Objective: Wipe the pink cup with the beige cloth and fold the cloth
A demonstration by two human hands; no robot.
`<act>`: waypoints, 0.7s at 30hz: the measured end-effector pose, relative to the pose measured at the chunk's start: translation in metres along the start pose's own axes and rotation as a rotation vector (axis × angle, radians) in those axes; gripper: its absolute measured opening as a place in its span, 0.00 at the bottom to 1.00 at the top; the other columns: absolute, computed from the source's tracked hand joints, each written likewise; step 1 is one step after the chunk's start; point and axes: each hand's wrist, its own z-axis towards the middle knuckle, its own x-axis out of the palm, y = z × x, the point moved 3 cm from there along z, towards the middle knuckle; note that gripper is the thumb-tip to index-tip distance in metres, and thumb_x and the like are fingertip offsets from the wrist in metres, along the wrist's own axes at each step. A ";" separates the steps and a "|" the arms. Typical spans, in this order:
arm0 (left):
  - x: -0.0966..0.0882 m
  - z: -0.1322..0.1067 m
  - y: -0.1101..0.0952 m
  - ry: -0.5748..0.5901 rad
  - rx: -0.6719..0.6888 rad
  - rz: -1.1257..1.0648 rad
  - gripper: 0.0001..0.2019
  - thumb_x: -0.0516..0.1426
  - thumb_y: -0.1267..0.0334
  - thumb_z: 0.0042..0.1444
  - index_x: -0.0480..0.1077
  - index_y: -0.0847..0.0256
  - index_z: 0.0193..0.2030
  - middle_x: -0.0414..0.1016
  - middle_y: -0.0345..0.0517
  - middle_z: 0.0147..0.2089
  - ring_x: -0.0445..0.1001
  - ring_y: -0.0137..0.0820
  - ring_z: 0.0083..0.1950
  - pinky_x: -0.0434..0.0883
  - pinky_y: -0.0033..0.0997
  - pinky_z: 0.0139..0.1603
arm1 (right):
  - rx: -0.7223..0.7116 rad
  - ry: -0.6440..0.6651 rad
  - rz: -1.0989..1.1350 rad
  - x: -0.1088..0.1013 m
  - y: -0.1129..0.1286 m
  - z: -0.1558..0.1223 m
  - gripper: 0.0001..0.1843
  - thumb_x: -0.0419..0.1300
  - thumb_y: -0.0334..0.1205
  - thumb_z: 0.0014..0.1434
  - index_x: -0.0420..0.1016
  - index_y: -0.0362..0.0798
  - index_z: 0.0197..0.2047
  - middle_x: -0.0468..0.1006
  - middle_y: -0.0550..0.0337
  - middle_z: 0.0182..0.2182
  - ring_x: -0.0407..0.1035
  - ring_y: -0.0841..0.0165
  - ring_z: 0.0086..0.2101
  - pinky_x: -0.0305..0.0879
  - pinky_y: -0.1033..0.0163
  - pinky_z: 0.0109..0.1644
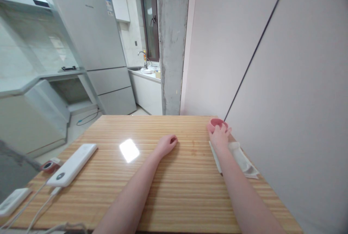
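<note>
Beside the far right edge of the wooden table (190,179) sits a small pink bowl (210,125). My right hand (219,139) is on its near side, with the fingers at the rim and partly over the opening. What the bowl contains is hidden. Under my right forearm lies a pale folded cloth or sheet (239,156), reaching toward the wall side. My left hand (167,144) rests on the tabletop near the middle, its fingers curled into a loose fist. Nothing shows in it.
On the left of the table lie a white power bank (74,165) with a cable, a smaller white device (13,201) and a round reddish object (49,166). A wall (272,118) borders the right side. Beyond stand a concrete pillar (174,45) and a fridge (89,38).
</note>
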 end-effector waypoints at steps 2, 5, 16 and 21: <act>0.001 0.000 0.001 0.008 -0.003 0.000 0.10 0.50 0.62 0.57 0.72 0.60 0.33 0.73 0.42 0.30 0.69 0.30 0.33 0.65 0.29 0.35 | -0.061 -0.018 0.081 0.005 -0.001 0.004 0.16 0.54 0.39 0.56 0.72 0.39 0.46 0.60 0.36 0.57 0.49 0.45 0.60 0.48 0.40 0.61; -0.003 0.000 0.000 -0.072 0.010 -0.021 0.12 0.52 0.63 0.57 0.71 0.60 0.45 0.74 0.47 0.41 0.72 0.31 0.39 0.69 0.32 0.43 | -0.163 -0.011 0.225 0.006 0.018 0.001 0.14 0.56 0.38 0.55 0.71 0.39 0.43 0.64 0.38 0.53 0.53 0.49 0.58 0.48 0.44 0.63; -0.016 -0.003 -0.021 -0.212 0.290 0.207 0.20 0.59 0.67 0.52 0.66 0.61 0.53 0.43 0.54 0.71 0.35 0.45 0.72 0.50 0.51 0.69 | -0.634 0.352 0.577 -0.003 0.117 -0.068 0.09 0.56 0.31 0.53 0.71 0.46 0.39 0.65 0.49 0.54 0.46 0.61 0.63 0.44 0.49 0.67; -0.026 -0.002 -0.022 -0.199 0.294 0.123 0.06 0.58 0.66 0.53 0.68 0.62 0.38 0.63 0.54 0.57 0.52 0.41 0.68 0.57 0.46 0.67 | -0.678 0.343 0.620 -0.013 0.114 -0.064 0.16 0.56 0.37 0.57 0.68 0.48 0.50 0.55 0.49 0.63 0.43 0.61 0.65 0.45 0.48 0.67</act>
